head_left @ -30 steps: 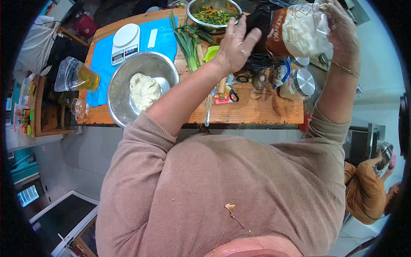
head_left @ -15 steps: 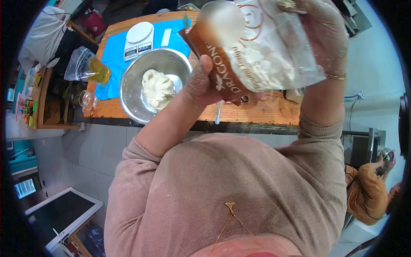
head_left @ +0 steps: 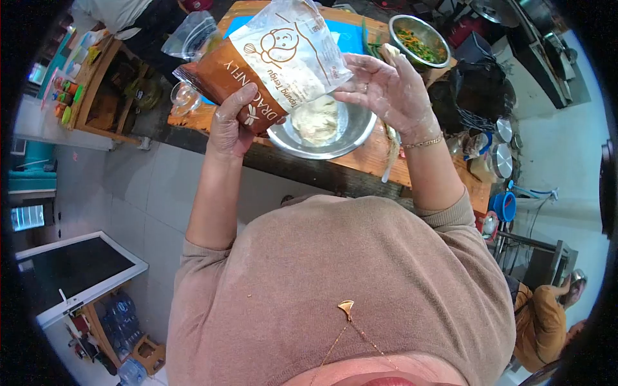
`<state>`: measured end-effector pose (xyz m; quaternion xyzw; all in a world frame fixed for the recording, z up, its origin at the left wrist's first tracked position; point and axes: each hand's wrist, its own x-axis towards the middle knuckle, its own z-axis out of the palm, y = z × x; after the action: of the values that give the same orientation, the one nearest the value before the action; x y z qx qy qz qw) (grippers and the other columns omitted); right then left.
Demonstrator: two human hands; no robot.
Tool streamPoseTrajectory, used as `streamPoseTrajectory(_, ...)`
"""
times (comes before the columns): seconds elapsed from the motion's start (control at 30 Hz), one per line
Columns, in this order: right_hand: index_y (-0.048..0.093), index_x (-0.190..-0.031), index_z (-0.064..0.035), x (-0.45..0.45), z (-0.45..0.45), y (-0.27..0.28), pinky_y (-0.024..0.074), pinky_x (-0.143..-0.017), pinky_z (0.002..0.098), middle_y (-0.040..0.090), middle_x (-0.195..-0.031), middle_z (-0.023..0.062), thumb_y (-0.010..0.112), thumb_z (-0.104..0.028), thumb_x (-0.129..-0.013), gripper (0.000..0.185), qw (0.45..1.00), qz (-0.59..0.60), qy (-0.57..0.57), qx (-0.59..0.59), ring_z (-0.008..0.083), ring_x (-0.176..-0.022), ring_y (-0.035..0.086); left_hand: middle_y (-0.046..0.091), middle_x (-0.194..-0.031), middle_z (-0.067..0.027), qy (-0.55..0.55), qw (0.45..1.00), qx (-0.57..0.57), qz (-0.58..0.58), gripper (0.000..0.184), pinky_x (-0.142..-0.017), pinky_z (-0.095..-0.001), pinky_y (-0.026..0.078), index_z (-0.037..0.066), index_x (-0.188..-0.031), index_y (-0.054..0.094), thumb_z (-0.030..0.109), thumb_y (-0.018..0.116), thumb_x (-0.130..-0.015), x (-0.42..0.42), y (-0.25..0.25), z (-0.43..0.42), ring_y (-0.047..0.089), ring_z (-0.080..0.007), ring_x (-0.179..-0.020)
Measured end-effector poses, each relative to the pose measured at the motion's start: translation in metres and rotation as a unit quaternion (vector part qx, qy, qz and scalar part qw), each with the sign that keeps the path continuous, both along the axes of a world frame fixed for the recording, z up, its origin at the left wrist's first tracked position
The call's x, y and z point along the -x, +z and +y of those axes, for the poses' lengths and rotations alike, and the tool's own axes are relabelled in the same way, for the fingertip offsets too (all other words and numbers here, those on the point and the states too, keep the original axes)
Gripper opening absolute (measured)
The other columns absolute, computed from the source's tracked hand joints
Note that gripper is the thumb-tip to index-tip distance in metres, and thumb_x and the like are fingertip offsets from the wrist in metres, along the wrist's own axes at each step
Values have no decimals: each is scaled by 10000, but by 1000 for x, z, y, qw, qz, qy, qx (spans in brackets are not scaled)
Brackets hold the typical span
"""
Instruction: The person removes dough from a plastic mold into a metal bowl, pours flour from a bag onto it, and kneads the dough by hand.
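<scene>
A brown and clear plastic bag of flour [head_left: 273, 77] is tilted in my left hand [head_left: 235, 122], whose thumb lies across its front. My right hand [head_left: 389, 93] is open beside the bag's right end, palm showing and fingers apart. Its fingertips come close to the plastic; whether they touch it I cannot tell. Flour whitens both hands, and a bit of dough sticks to the right index finger. Below the bag stands a steel bowl [head_left: 357, 143] holding a pale lump of dough [head_left: 317, 125]. The bag hides part of the bowl and the blue mat [head_left: 347, 35].
At the back right is a steel bowl of chopped vegetables [head_left: 418, 42]. A spoon [head_left: 387, 170] lies near the wooden table's [head_left: 418, 168] front edge. A clear cup [head_left: 185, 96] stands at left, and lidded jars [head_left: 499, 161] at right. Another person [head_left: 544, 315] works at far right.
The view has turned, bringing the vegetable bowl into sight. My left hand has carried the flour bag leftward over the table. My right hand has come down from the bag's upper end and opened.
</scene>
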<state>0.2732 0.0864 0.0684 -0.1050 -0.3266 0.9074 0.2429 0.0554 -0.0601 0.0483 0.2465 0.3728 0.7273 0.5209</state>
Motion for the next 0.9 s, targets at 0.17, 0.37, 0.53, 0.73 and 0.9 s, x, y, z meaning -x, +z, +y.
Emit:
streamPoseTrajectory(0.17, 463, -1200, 101, 44, -22, -17, 497, -924, 452, 563, -1168, 221, 468, -175, -936, 382, 992, -39, 8, -123, 309, -1076, 574, 600, -1125, -168, -2, 1000, 25, 1, 617, -663, -417, 608, -25, -1267, 421, 223, 690, -771, 33, -9, -23, 666, -268, -914)
streamPoseTrajectory(0.37, 515, -1137, 109, 60, -13, -34, 544, -864, 432, 604, -1090, 223, 504, -119, -922, 314, 990, -63, 6, -123, 283, -1005, 621, 600, -1137, -158, 13, 1000, 24, -12, 616, -784, -418, 581, -16, -1269, 428, 236, 697, -775, 50, -27, -25, 647, -258, -976)
streamPoseTrajectory(0.53, 577, -1036, 108, 54, -7, -34, 575, -782, 370, 634, -986, 209, 546, -76, -886, 240, 976, -99, 0, -193, 252, -852, 663, 594, -1157, -154, -22, 998, 30, -48, 609, -855, -416, 553, -12, -1281, 418, 218, 683, -784, 58, -34, -26, 628, -262, -1020)
streamPoseTrajectory(0.73, 625, -965, 69, 54, 8, -23, 570, -684, 283, 656, -866, 143, 594, -93, -861, 195, 931, -233, 6, -280, 170, -773, 669, 586, -1173, -161, -13, 996, -6, -88, 605, -831, -433, 563, 0, -1299, 405, 225, 655, -796, 67, -58, -21, 628, -286, -1016)
streamPoseTrajectory(0.9, 612, -1041, 87, 61, 34, -82, 519, -821, 346, 646, -945, 198, 684, -247, -816, 409, 695, -418, -39, -584, 267, -871, 641, 573, -1185, -179, -38, 989, -39, -141, 670, -634, -451, 613, 29, -1341, 367, 330, 633, -804, 81, -69, -23, 643, -315, -965)
